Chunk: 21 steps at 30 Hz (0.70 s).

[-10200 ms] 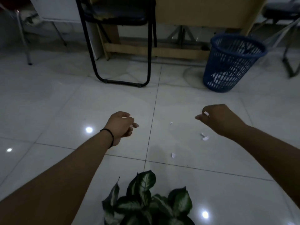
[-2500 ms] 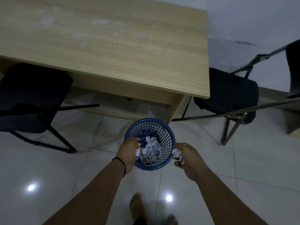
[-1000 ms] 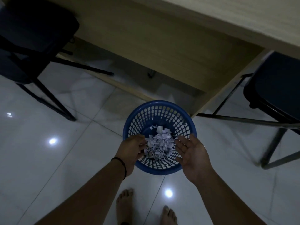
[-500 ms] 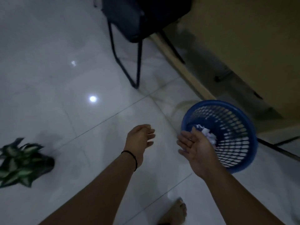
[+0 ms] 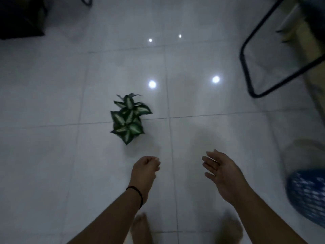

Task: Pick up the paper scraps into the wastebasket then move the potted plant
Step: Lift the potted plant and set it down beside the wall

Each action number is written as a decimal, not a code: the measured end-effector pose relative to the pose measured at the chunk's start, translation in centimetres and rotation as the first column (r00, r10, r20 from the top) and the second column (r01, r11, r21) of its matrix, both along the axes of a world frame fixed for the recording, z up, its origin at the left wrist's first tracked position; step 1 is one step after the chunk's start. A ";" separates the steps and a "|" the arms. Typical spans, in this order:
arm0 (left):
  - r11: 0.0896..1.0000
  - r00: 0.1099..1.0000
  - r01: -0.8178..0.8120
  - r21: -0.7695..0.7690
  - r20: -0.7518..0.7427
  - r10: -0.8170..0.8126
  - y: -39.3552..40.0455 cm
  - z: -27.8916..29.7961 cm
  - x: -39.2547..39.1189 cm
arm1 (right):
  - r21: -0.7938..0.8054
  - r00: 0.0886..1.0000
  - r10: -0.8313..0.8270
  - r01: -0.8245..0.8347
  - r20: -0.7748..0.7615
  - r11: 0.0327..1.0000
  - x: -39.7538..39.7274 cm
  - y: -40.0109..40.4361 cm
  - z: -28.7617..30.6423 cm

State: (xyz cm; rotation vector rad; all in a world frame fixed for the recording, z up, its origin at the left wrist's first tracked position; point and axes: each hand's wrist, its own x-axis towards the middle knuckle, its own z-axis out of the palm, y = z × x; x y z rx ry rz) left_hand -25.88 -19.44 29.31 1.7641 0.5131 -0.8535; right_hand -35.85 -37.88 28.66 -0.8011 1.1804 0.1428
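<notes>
A small potted plant [image 5: 129, 118] with green-and-white leaves stands on the white tiled floor, a little left of centre; its pot is hidden under the leaves. My left hand [image 5: 145, 170] hangs just below it, fingers loosely curled, holding nothing. My right hand [image 5: 220, 172] is to the right, palm up with fingers spread and empty. The blue mesh wastebasket [image 5: 306, 194] sits blurred at the right edge, behind my right forearm. No paper scraps show on the floor.
A black folding chair frame [image 5: 249, 67] stands at the upper right beside a wooden desk edge [image 5: 309, 37]. A dark object [image 5: 21, 16] fills the upper left corner. My bare feet [image 5: 140, 228] are at the bottom edge.
The view has swung left from the wastebasket to the plant, now ahead of me. Both hands have left the basket; the basket has slid to the right edge.
</notes>
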 end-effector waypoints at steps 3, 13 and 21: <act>0.987 0.988 -0.153 0.053 0.021 0.152 6.2 -2.8 3.9 | -0.004 0.992 0.128 -0.128 0.010 0.992 5.1 4.2 -2.8; 0.922 0.920 -0.381 0.075 0.134 0.369 12.6 -16.8 10.4 | -0.186 0.886 0.456 -0.463 -0.085 0.866 16.7 6.9 -17.5; 0.909 0.899 -0.401 0.116 0.244 0.365 14.6 -25.4 14.5 | -0.413 0.751 0.654 -0.626 -0.089 0.662 23.4 7.2 -27.5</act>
